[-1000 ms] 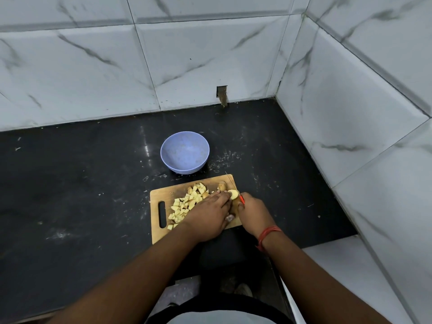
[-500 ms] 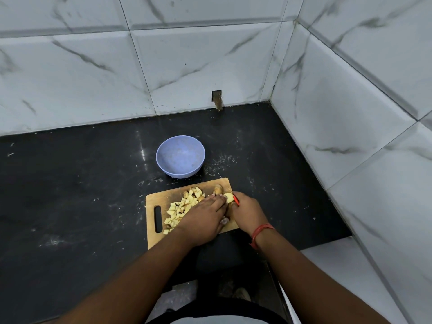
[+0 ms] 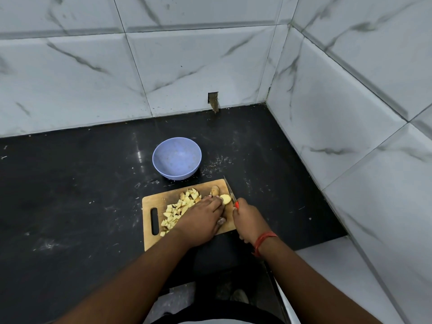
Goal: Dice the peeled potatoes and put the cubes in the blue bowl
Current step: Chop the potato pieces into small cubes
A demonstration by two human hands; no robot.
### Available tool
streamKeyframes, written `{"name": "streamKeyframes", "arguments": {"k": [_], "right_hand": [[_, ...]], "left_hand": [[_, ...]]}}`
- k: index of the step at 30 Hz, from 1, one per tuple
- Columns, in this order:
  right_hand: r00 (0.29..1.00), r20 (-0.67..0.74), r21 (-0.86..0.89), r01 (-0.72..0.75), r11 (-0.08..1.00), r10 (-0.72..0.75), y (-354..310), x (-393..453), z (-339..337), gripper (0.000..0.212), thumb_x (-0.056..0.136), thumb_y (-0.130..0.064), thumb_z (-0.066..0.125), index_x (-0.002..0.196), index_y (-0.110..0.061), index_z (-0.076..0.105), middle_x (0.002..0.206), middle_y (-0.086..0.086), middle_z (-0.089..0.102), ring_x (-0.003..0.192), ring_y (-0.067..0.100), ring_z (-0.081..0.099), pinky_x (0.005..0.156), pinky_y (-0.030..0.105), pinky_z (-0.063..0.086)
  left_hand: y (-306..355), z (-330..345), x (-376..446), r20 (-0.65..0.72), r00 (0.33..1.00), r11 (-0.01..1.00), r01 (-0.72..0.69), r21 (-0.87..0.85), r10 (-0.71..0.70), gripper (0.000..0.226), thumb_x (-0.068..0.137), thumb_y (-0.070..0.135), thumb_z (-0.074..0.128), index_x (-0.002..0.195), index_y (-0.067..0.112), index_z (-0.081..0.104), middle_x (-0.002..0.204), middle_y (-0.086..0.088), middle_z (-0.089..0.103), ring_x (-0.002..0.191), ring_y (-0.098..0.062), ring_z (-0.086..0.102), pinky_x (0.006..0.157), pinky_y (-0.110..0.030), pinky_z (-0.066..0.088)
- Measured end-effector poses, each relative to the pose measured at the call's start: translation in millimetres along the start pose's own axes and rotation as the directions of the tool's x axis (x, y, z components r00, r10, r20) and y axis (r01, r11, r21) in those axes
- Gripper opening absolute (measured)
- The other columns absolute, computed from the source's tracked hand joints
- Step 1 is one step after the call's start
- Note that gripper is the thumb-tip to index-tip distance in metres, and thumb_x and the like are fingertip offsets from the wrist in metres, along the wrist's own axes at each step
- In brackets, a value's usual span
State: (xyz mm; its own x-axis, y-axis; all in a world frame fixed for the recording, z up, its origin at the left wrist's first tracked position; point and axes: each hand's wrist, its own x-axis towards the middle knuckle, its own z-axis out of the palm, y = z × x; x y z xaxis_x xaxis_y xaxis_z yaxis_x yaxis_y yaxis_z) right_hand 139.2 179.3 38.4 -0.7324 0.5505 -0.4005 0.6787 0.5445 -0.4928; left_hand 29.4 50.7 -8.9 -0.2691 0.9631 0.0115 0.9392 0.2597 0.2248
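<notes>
- A light brown wooden cutting board with a long handle slot near its left edge lies flat on the black shiny stone counter.
- A pile of small pale yellow potato cubes sits on the left and middle part of the board.
- The left hand lies palm down on the board, partly over the pile of cubes.
- Its fingertips press on a pale yellow cut piece of potato near the far right corner of the board. The fingers are close together and hold the piece down.
- A second, browner potato piece sits just behind it, near the board's far edge.
- The right hand is wrapped tight around the red handle of a thin silver knife. Only a bit of red shows at the top of the fist.
- The blade points away from the person and lies just beside the right side of the cut piece, along the right edge of the board.
- A red thread band goes around the right wrist.
- The round light blue plastic bowl stands on the counter just behind the board. No cubes are inside it.
- White marble-look wall tiles rise behind the counter and on its right side.
</notes>
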Motion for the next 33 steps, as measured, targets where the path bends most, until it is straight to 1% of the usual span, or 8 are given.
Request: {"name": "streamKeyframes", "arguments": {"k": [3, 6, 10, 15, 21, 25, 31, 33], "right_hand": [[0.999, 0.027, -0.082, -0.037, 0.996, 0.039, 0, -7, 3, 0.016, 0.1, -0.022, 0.031, 0.107, -0.012, 0.042, 0.092, 0.014, 0.063, 0.075, 0.029, 0.067, 0.065, 0.043, 0.058], [0.996, 0.056, -0.161, -0.062, 0.985, 0.071, 1, -11, 6, 0.016, 0.1, -0.017, 0.031, 0.109, -0.011, 0.042, 0.1, 0.016, 0.064, 0.083, 0.032, 0.067, 0.07, 0.041, 0.057], [0.992, 0.089, -0.214, -0.073, 0.974, 0.094, 2, -16, 7, 0.019, 0.098, -0.012, 0.033, 0.114, -0.007, 0.043, 0.107, 0.017, 0.063, 0.09, 0.032, 0.066, 0.072, 0.039, 0.054], [0.996, 0.046, -0.274, -0.061, 0.96, 0.076, 1, -18, 9, 0.022, 0.095, -0.006, 0.034, 0.115, -0.006, 0.043, 0.108, 0.016, 0.064, 0.095, 0.03, 0.065, 0.078, 0.037, 0.051], [0.988, 0.087, -0.294, -0.095, 0.951, 0.126, -2, -20, 11, 0.027, 0.094, -0.003, 0.035, 0.12, -0.005, 0.043, 0.115, 0.017, 0.062, 0.103, 0.03, 0.063, 0.081, 0.035, 0.049], [0.97, 0.136, -0.262, -0.159, 0.952, 0.2, -8, -18, 10, 0.029, 0.095, -0.003, 0.036, 0.124, -0.006, 0.041, 0.116, 0.018, 0.061, 0.101, 0.03, 0.065, 0.077, 0.037, 0.051], [0.922, 0.177, -0.178, -0.315, 0.932, 0.346, -20, -8, 15, 0.037, 0.096, -0.007, 0.035, 0.134, -0.009, 0.036, 0.124, 0.02, 0.056, 0.111, 0.034, 0.06, 0.082, 0.039, 0.047], [0.935, 0.18, -0.191, -0.27, 0.944, 0.304, -22, -9, 13, 0.039, 0.097, -0.01, 0.037, 0.136, -0.008, 0.036, 0.125, 0.02, 0.055, 0.112, 0.034, 0.058, 0.088, 0.041, 0.047]], "left_hand": [[-3, 3, 1, -0.007, 1.0, 0.999, -0.016, 0.028, 0.016, 0.061, 0.101, 0.042, 0.024, 0.141, 0.006, 0.053, 0.146, -0.008, 0.049, 0.14, -0.024, 0.043, 0.12, -0.026, 0.006], [-4, 6, 1, -0.014, 0.999, 0.999, -0.029, 0.044, 0.029, 0.065, 0.101, 0.043, 0.019, 0.141, 0.007, 0.055, 0.146, -0.009, 0.05, 0.14, -0.025, 0.043, 0.121, -0.029, 0.01], [-5, 8, 1, -0.017, 1.0, 0.999, -0.021, 0.03, 0.021, 0.052, 0.106, 0.037, 0.033, 0.143, 0.006, 0.053, 0.148, -0.009, 0.047, 0.142, -0.025, 0.04, 0.122, -0.028, 0.007], [-3, 8, 1, -0.008, 1.0, 1.0, -0.009, 0.016, 0.009, 0.05, 0.106, 0.036, 0.035, 0.144, 0.006, 0.05, 0.15, -0.009, 0.044, 0.144, -0.025, 0.037, 0.123, -0.03, 0.007], [-3, 9, 2, 0.001, 1.0, 1.0, 0.0, 0.014, 0.0, 0.05, 0.106, 0.035, 0.037, 0.143, 0.006, 0.051, 0.148, -0.009, 0.046, 0.142, -0.026, 0.038, 0.123, -0.03, 0.008], [-3, 11, 2, 0.006, 1.0, 1.0, 0.002, 0.029, -0.002, 0.051, 0.105, 0.035, 0.035, 0.144, 0.005, 0.05, 0.146, -0.01, 0.046, 0.141, -0.026, 0.039, 0.124, -0.03, 0.009], [-1, 11, 3, 0.004, 1.0, 1.0, 0.006, 0.02, -0.006, 0.049, 0.105, 0.032, 0.04, 0.143, 0.004, 0.051, 0.145, -0.01, 0.047, 0.14, -0.027, 0.041, 0.125, -0.033, 0.012], [-1, 11, 3, 0.014, 1.0, 1.0, 0.013, 0.012, -0.014, 0.049, 0.105, 0.032, 0.041, 0.143, 0.003, 0.05, 0.144, -0.01, 0.047, 0.139, -0.028, 0.042, 0.126, -0.036, 0.016]]}}
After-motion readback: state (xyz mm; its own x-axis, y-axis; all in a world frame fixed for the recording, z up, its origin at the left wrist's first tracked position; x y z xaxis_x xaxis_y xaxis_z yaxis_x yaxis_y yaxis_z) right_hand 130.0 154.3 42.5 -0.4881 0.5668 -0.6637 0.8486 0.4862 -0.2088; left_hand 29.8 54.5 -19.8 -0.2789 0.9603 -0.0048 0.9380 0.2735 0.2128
